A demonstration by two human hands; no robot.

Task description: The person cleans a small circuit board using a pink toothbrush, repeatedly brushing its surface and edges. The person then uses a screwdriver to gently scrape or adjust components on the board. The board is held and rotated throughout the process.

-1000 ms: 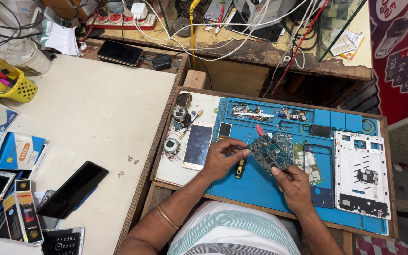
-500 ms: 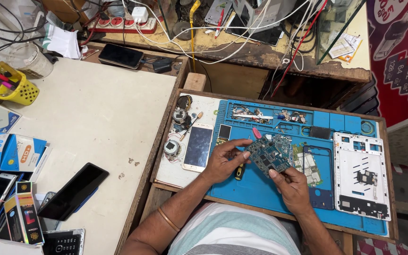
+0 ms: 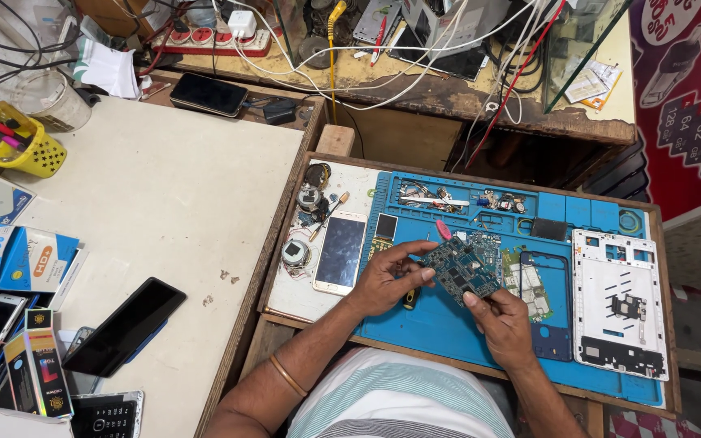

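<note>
**Circuit board held over the blue mat**

In the head view, we held a blue-green circuit board (image 3: 462, 272) between both hands, just above the blue work mat (image 3: 448, 324). Our left hand (image 3: 387, 280) pinched its left edge with thumb and fingers pressed together; our right hand (image 3: 503, 324) pinched its lower right corner. A white phone (image 3: 340, 252) lay left of the mat, and a white phone frame (image 3: 618, 304) lay at the right.

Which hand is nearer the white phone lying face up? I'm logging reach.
Left. The left hand holds the circuit board just beside the white phone; the right hand is farther right.
</note>
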